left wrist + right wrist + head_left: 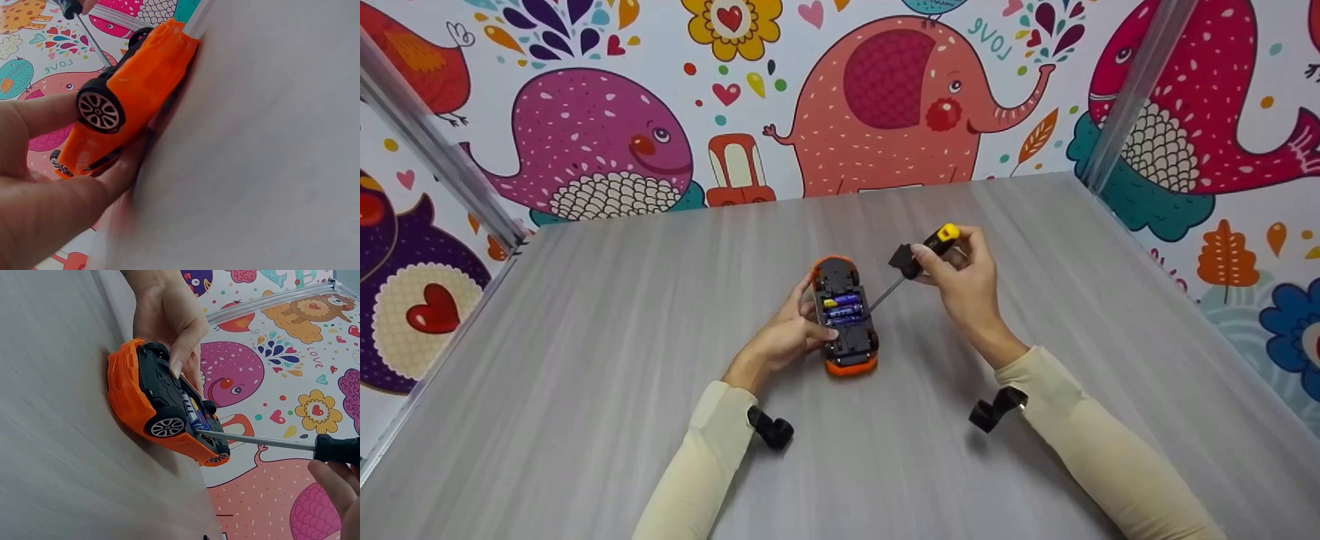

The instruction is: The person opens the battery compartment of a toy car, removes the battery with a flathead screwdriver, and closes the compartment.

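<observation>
Left hand [784,337] clamps upturned orange plastic toy car [846,315] on grey table [585,337]; right hand [960,274] grips black-yellow screwdriver [292,441], small black cover [901,259]. Keep car pinned, tip levering gently under blue batteries [844,307].

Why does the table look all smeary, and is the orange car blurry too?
Head view: the table grain looks streaked and soft, the toy car fairly clear. Left wrist view: table blurred, left hand fuzzy up close. Right wrist view: car sharp, screwdriver clear.

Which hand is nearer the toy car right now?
Left. The left hand grips the upturned toy car; the right hand stays apart, holding a screwdriver whose tip reaches it.
</observation>
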A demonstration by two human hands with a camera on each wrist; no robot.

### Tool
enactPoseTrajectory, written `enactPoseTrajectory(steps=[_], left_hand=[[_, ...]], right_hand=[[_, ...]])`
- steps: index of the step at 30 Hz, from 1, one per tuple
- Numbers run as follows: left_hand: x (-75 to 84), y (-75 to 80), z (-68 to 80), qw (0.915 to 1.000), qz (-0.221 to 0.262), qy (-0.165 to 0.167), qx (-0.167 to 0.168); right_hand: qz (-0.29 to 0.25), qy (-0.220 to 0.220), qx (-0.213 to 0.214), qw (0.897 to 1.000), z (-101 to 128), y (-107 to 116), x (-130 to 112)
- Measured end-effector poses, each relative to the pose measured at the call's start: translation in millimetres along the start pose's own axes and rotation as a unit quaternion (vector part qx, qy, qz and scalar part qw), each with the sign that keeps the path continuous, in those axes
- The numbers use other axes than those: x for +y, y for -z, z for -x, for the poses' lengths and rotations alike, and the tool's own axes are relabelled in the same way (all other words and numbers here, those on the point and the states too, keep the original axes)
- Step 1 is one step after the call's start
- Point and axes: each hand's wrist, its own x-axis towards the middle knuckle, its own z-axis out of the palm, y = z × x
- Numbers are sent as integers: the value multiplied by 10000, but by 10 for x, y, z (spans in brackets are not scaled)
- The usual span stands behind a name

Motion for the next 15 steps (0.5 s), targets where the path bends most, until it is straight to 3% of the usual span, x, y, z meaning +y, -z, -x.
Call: enactPoseTrajectory(steps=[6,11,15], left_hand=[[10,-8,12,10000,-18,11,26],[16,-11,16,10000,-28,50,62],[10,-7,11,10000,-8,52,83]], right_hand=[[520,216,-77,9984,37,-40,-64],[1337,555,-138,9894,96,-93,-138],[1647,680,-278,9836,140,-127,-176]])
